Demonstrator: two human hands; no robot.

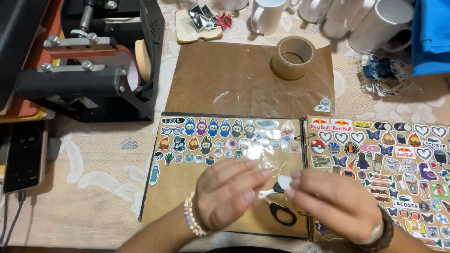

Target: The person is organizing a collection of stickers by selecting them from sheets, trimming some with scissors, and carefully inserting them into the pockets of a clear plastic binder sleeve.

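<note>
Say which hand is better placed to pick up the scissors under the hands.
Probably right. The right hand hovers over the scissors, whose black handle loop lies just below its fingers. The left hand sits further left; both pinch a small white piece.

Both hands meet palms down, left hand [228, 193] and right hand [333, 200], fingertips pinched together, beaded bracelets on both wrists.
</note>
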